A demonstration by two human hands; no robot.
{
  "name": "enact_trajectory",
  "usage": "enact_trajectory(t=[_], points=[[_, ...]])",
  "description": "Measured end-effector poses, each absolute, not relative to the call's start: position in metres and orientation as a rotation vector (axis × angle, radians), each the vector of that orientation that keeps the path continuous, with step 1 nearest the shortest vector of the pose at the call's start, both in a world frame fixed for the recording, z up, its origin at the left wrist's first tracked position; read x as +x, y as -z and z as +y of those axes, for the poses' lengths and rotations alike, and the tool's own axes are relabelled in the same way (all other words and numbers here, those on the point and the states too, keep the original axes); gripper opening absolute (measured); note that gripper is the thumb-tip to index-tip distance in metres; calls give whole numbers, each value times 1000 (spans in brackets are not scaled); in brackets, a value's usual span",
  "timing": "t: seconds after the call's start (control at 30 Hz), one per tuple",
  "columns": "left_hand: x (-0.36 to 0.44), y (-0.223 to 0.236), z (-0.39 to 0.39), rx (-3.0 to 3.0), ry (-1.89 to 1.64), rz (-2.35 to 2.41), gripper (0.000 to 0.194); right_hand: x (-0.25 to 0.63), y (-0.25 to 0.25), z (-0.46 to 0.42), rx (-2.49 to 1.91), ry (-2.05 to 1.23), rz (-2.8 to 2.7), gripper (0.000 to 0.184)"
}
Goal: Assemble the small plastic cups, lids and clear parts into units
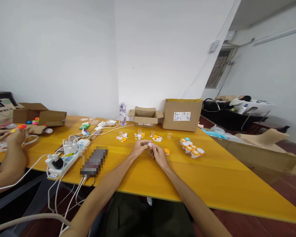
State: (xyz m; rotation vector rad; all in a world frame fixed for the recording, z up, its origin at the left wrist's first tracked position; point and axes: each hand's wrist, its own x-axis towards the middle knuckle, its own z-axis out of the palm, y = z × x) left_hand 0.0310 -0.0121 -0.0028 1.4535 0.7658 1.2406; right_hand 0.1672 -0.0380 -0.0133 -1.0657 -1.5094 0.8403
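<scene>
My left hand (138, 148) and my right hand (160, 156) meet over the middle of the table. Between their fingertips is a small white disc with holes (150, 144), and both hands are closed on it. An orange cap (166, 151) lies just beside my right hand. Beyond my hands, small white and orange parts (157, 138) lie in loose groups with clear plastic cups (169, 135). To the right stands a cluster of small clear containers with orange, white and teal caps (192, 150).
An open cardboard box (145, 118), a larger box (182, 115) and a water bottle (122, 113) stand along the wall. A power strip (68, 159) with cables and a blurred phone (95, 163) lie left. A co-worker's hand (16, 135) handles colourful balls at far left.
</scene>
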Motion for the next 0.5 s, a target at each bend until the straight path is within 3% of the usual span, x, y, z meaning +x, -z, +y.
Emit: enact_trajectory(t=[0.33,0.5], points=[[29,-4,-16,1404,-1224,758,21,166,16,-36,-1042,-908,-1478,61],[26,-6,-19,1372,-1183,716,30,166,15,-34,-1015,-1002,-1404,66]])
